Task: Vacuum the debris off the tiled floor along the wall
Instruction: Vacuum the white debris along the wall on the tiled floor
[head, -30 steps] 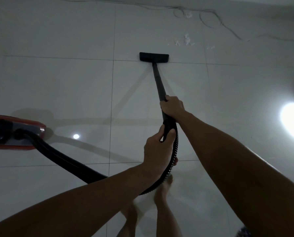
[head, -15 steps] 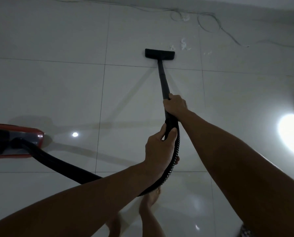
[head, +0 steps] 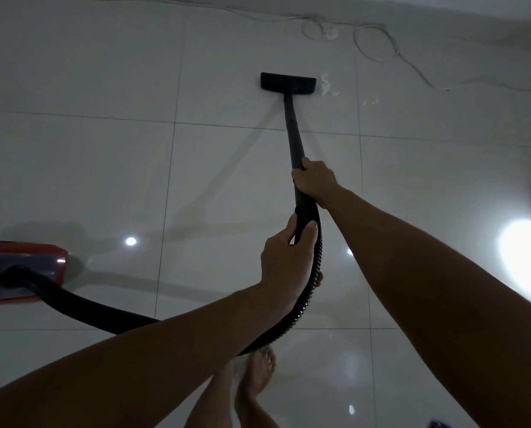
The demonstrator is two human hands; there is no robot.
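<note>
Both hands gripping black wand [head: 292, 131]: right hand [head: 315, 182] higher, left hand [head: 284, 261] at hose end. Floor head [head: 287, 81] flat on tiles, touching white debris [head: 326, 86].

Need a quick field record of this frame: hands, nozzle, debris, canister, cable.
left hand: grips the hose end below the wand
right hand: grips the wand higher up
nozzle: flat on the floor, near the wall
debris: white bits at the nozzle's right end
canister: red, at the left edge
cable: looped on the floor by the wall
</note>
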